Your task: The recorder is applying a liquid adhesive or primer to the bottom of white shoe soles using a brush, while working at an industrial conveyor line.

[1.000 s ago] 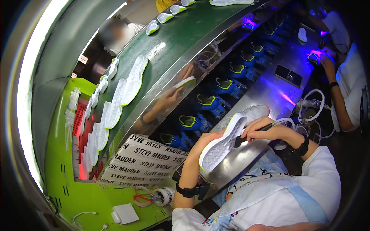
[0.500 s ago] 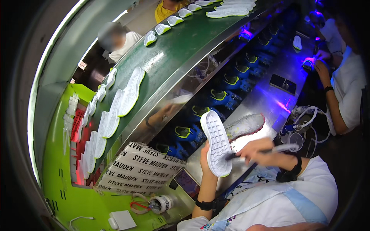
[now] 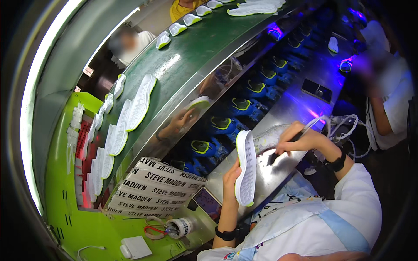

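Left hand [image 3: 230, 174] clasps light, stiff-soled shoe [image 3: 247, 167] by its edge; right hand [image 3: 300, 140], at 2 o'clock, pinches brush [image 3: 283, 150]

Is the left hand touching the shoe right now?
Touching. The head view shows the left hand cupping the shoe from behind, its white sole turned outward, fingers against the sole's edge with no gap.

One head-worn fisheye view looks steeply down, close over the steel workbench [image 3: 287, 113], with the long green conveyor belt [image 3: 191, 56] curving away upper left.
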